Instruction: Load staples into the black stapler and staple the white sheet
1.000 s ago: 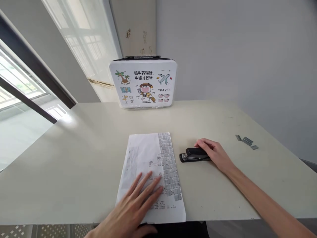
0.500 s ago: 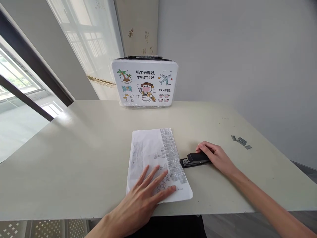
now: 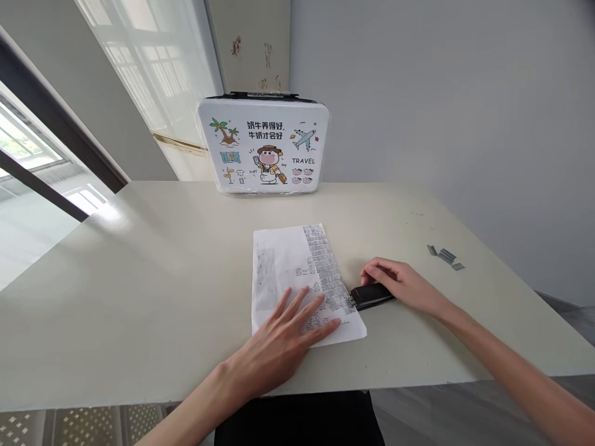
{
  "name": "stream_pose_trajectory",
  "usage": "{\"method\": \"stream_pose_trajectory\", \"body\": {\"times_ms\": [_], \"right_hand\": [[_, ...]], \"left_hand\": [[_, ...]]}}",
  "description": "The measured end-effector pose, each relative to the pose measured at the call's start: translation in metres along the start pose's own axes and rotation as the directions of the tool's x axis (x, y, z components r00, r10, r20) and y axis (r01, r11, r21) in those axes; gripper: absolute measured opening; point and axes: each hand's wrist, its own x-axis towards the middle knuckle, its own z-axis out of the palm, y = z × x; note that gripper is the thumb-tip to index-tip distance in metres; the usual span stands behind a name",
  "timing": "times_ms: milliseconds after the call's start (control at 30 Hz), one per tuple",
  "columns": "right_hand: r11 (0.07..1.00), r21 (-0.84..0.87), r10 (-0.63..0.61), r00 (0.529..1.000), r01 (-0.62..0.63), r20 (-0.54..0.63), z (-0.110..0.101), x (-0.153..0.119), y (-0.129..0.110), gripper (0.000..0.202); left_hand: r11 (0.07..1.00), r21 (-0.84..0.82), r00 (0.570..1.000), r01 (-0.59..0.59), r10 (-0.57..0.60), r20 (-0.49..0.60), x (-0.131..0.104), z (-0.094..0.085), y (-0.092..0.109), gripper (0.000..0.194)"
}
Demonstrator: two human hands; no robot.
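White printed paper [image 3: 288, 260] lies on the table, with many rows of staples [image 3: 328, 266] packed along its right side. My left hand [image 3: 288, 341] rests flat on the lower part of the paper, its fingers spread. A black stapler [image 3: 369, 295] stands on the table at the paper's right edge, and the paper's edge sits in its jaw. Wrapped around the stapler's rear end is my right hand [image 3: 404, 285]. Its palm side is hidden.
Several grey staple strips [image 3: 445, 256] lie on the right of the pale table [image 3: 162, 297]. A white cartoon-printed case [image 3: 264, 148] in clear plastic stands at the back. Behind it rises a grey wall [image 3: 418, 93]; a window [image 3: 28, 136] is at the left.
The paper has moved away from me and to the right under my left hand, and its edge now lies in the stapler's jaw. My right hand still holds the stapler. The view shifted slightly.
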Motion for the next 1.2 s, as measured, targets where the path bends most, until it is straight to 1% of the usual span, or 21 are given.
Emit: {"method": "stream_pose_trajectory", "body": {"times_ms": [133, 233, 333, 467, 633, 733, 900, 1200], "right_hand": [[0.992, -0.127, -0.012, 0.999, 0.007, -0.039, 0.006, 0.012, -0.024, 0.053], [0.975, -0.219, -0.037, 0.999, 0.039, 0.011, 0.016, 0.017, -0.040, 0.058], [0.964, -0.263, -0.025, 0.998, 0.039, 0.056, 0.024, 0.017, -0.048, 0.063], [0.950, -0.314, 0.007, 0.999, 0.008, 0.048, 0.029, 0.014, -0.050, 0.069], [0.927, -0.374, 0.037, 0.998, -0.019, 0.041, 0.033, 0.016, -0.049, 0.073], [0.919, -0.393, 0.058, 0.998, -0.040, 0.033, 0.034, 0.016, -0.050, 0.073], [0.902, -0.428, 0.085, 0.996, -0.063, 0.034, 0.034, 0.015, -0.052, 0.073], [0.857, -0.511, 0.099, 0.995, -0.073, 0.024, 0.037, 0.018, -0.050, 0.072]], "left_hand": [[1.000, 0.000, 1.000, -0.001, 0.001, -0.016, 0.013, 0.003, 0.005, 0.080], [1.000, 0.012, 1.000, 0.006, -0.006, -0.028, 0.019, 0.007, 0.004, 0.078], [1.000, 0.004, 0.999, 0.006, -0.006, -0.034, 0.023, 0.011, 0.000, 0.073], [1.000, 0.002, 1.000, 0.003, -0.003, -0.015, 0.025, 0.013, -0.002, 0.072], [1.000, -0.005, 1.000, 0.005, -0.006, -0.018, 0.027, 0.014, -0.001, 0.073], [1.000, -0.011, 1.000, 0.004, -0.004, -0.015, 0.028, 0.016, -0.001, 0.071], [1.000, -0.021, 0.999, 0.009, -0.010, -0.041, 0.029, 0.018, -0.001, 0.066], [1.000, 0.003, 0.999, 0.011, -0.010, -0.041, 0.031, 0.020, -0.001, 0.067]]}}
